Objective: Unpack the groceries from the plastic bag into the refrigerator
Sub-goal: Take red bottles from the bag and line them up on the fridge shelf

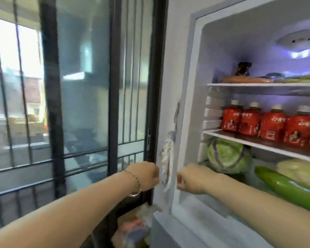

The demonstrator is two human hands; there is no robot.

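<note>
The refrigerator [186,111] stands open on the right, lit inside. A crumpled clear plastic bag [167,156] hangs in front of its left edge. My left hand [147,176] grips the bag from the left and my right hand [190,179] grips it from the right, both fists at the bag's lower part. What the bag holds cannot be made out. On the lowest visible shelf lie a round green cabbage [227,156], a long green gourd [284,187] and a pale cabbage [301,172].
Several red bottles [268,124] with white caps line the middle shelf. The top shelf carries a dark jar [242,68] and flat packs. A black-framed glass door with bars [82,104] fills the left. Bagged items [132,230] sit low between door and refrigerator.
</note>
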